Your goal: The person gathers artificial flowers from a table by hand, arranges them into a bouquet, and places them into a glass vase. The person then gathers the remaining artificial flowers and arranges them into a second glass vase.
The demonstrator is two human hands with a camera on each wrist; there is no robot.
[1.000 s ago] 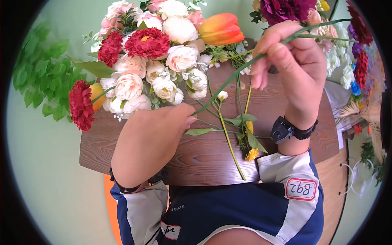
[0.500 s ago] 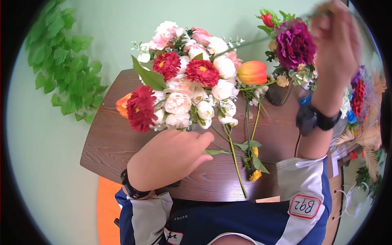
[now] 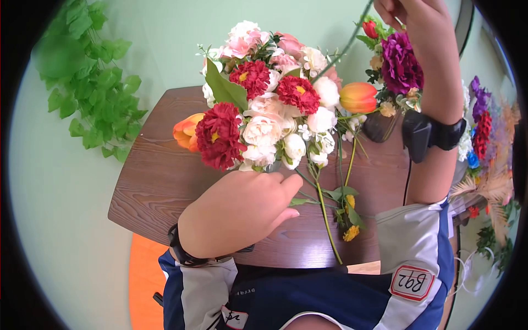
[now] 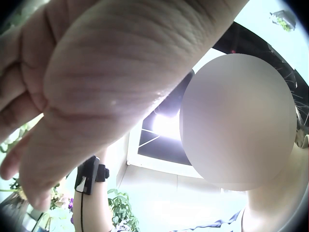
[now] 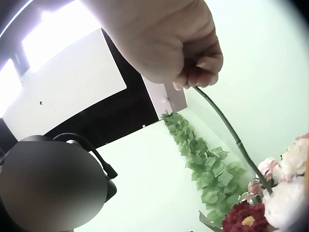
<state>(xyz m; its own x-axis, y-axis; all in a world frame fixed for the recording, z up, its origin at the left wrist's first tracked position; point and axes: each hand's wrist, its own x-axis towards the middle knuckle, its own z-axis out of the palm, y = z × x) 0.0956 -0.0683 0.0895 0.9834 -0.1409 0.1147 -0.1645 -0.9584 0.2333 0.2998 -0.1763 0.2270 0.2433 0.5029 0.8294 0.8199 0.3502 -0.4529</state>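
My right hand (image 3: 421,22), raised at the top of the head view, pinches a long green stem (image 3: 352,39). The stem slants down to the bouquet (image 3: 264,132), where white flowers hide its lower end; the right wrist view shows the curled fingers on the stem (image 5: 227,126). Below the bouquet's front blooms is my left hand (image 3: 242,212), thumb apart from the index finger, other fingers partly hidden. No thing shows within the left hand (image 4: 106,82) in the left wrist view. A bit of clear glass (image 3: 273,165) shows under the flowers, close to its knuckles.
Loose stems with yellow flowers (image 3: 351,234) and a green stem (image 3: 328,223) lie on the wooden table (image 3: 148,187). A dark vase (image 3: 379,126) with a purple flower (image 3: 401,63) stands at the back right. A leafy vine (image 3: 102,82) hangs on the left wall.
Both hands held the stem a second ago; the left has let go and lies lower. The right hand has lifted the stem's end, then moved slightly left, and the stem now stands steeper.
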